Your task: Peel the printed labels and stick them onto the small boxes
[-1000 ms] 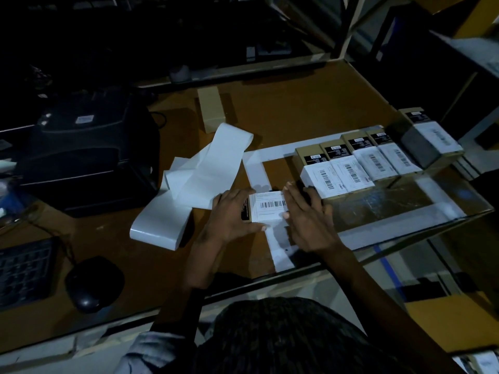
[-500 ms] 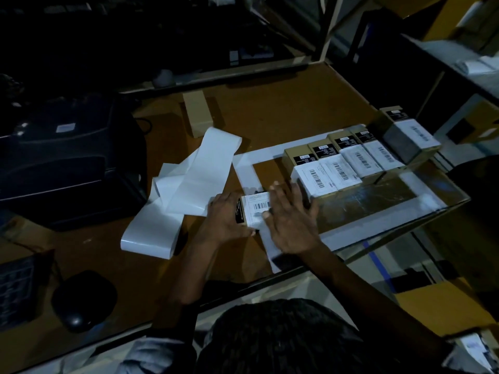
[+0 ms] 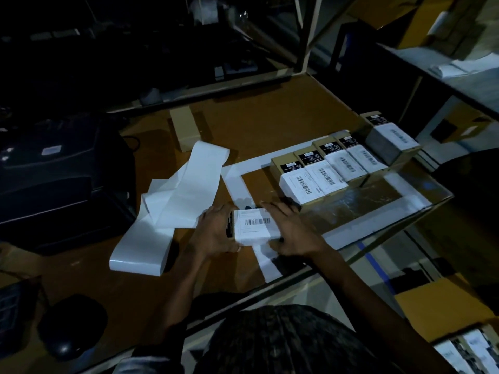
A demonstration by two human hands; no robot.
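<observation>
The brown, matte table fills the middle of the dim view, its near right corner covered by a glossy transparent sheet edged in white tape. At the left sits a bulky black label printer with a smooth, rounded plastic shell. A long ribbon of shiny white backing paper lies folded over itself between the printer and the hands. Along the taped rectangle stands a row of labelled boxes, small tan cardboard blocks with black printed ends and white barcode stickers on top, touching side by side; a greyer, taller box stands at the far end. A rounded black mouse rests at the near left. The small box, white barcode label facing up, is held just above the table edge between both hands: the left hand curls around its black end, and the right hand clasps its right side, fingers stretched over the far edge.
</observation>
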